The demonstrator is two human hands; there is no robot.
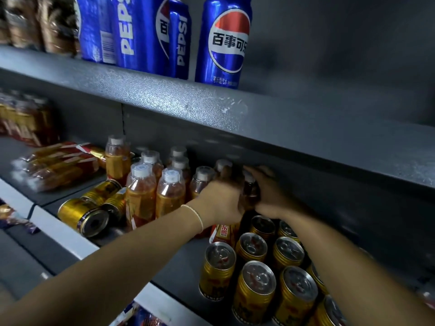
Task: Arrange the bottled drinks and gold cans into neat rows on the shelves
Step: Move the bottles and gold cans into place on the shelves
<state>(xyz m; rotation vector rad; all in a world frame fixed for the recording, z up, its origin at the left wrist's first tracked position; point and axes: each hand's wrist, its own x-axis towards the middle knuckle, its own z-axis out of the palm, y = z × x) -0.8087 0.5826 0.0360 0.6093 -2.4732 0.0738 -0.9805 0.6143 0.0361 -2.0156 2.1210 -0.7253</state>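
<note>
Upright gold cans (256,290) stand in rows at the front right of the lower shelf (179,274). Just behind them the left hand (221,201) and right hand (268,196) — both blurred — curl around one amber bottle (250,191), gripping it from either side. To its left stand white-capped bottled drinks (153,184), with toppled gold cans (89,212) beside them. Above — blue Pepsi cans (223,41).
</note>
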